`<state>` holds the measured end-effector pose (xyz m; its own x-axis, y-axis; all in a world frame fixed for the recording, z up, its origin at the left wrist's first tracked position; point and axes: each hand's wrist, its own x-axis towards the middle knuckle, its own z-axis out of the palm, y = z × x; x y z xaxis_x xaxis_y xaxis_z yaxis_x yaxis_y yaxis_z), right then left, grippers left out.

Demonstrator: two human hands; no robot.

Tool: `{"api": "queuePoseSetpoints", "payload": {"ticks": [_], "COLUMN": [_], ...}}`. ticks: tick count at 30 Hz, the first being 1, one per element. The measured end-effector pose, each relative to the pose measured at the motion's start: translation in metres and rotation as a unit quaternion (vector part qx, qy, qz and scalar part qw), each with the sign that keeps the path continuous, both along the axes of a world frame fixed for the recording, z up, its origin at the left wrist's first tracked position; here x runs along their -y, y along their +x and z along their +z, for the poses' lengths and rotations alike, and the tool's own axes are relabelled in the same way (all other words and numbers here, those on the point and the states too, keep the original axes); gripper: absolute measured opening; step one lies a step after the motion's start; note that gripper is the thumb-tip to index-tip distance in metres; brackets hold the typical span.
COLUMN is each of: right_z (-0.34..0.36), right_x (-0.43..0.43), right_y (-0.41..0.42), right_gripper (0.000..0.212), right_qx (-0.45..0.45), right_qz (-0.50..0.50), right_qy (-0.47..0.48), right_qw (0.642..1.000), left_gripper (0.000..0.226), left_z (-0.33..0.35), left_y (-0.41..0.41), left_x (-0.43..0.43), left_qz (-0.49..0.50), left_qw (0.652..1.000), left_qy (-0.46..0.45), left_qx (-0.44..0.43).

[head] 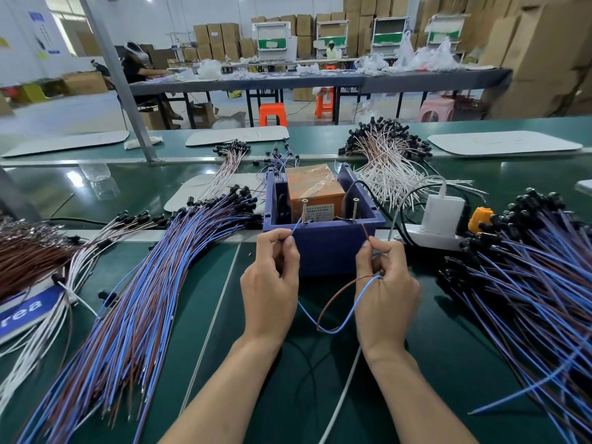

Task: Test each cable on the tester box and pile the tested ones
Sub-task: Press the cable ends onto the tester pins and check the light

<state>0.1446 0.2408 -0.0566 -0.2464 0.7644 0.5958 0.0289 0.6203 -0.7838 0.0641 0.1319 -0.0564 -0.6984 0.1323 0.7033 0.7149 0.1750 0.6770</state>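
**Both hands on one cable at the tester box**

Nearest to me on the green bench [448, 363], my two hands are apart, each closed on an end of the same cable [336, 330]. Its blue and brown wires sag in a loop between them. The left hand [270, 283] pinches the blue wire between thumb and forefinger. The wire's tip reaches up to the foot of the left screw [303, 210]. The right hand [386, 296] pinches the brown wire. That tip points up towards the right screw [355, 207] and sits just beside it; I cannot tell whether they touch. Both wires also pass through the right hand's lower fingers.

Just beyond the hands stands the tester box [323, 251], a blue bin with an orange unit [312, 187] inside. The two screws stand upright at its near rim.

A big pile of blue-and-brown cables [144, 299] fans out to the left. Another pile [528, 283] spreads on the right. A white power strip [432, 240] lies beside the box on the right, carrying a white adapter [443, 209] and an orange plug [479, 217].

Farther back lies a heap of white-and-brown cables [384, 155]. Behind it are a long dark table [320, 81], orange stools [272, 114] and stacked cardboard boxes [217, 36].
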Motion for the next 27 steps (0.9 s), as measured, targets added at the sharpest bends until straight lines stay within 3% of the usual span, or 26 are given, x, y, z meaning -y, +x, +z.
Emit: {"api": "queuePoseSetpoints", "payload": {"ticks": [27], "right_z": [0.0002], "right_x": [0.0005], "right_y": [-0.001], "right_gripper": [0.007], "right_qx": [0.01], "right_qz": [0.005], "right_qy": [-0.002], "right_qw": [1.0], "left_gripper": [0.009], "left_z": [0.0006], "left_y": [0.001], "left_x": [-0.0001], "left_qz": [-0.008], "left_qw": [1.0], "left_qy": [0.002], "left_qx": [0.0]}}
